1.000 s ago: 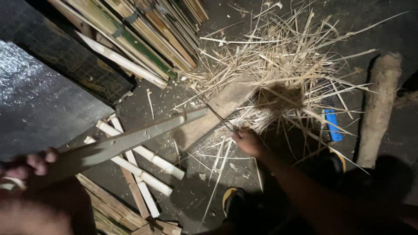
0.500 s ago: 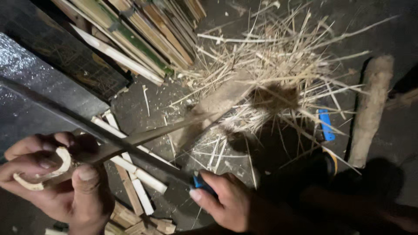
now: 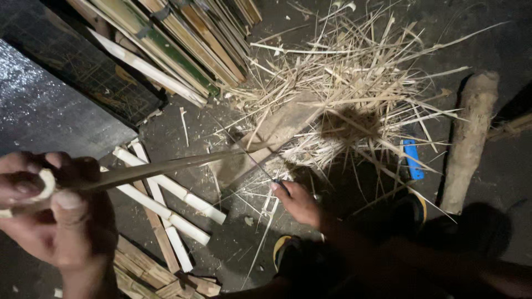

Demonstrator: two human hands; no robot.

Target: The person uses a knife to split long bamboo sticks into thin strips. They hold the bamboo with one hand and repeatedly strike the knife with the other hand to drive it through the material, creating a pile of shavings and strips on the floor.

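Note:
My left hand is at the lower left, closed around the near end of a long flat bamboo strip that reaches right toward the middle. A pale curled shaving lies against its fingers. My right hand is at the centre, just past the strip's far end. It grips a thin dark blade that points up and left, with the handle hidden in the fist. Beyond both hands lies a big heap of pale bamboo shavings.
A bundle of long bamboo slats leans at the top left beside a dark board. Split white bamboo pieces lie on the floor. A wooden block sits under the shavings. At right are a blue-handled tool and a log.
My right hand has swept away from my left hand, along the strip and out toward the shavings. My left hand has kept hold of the strip.

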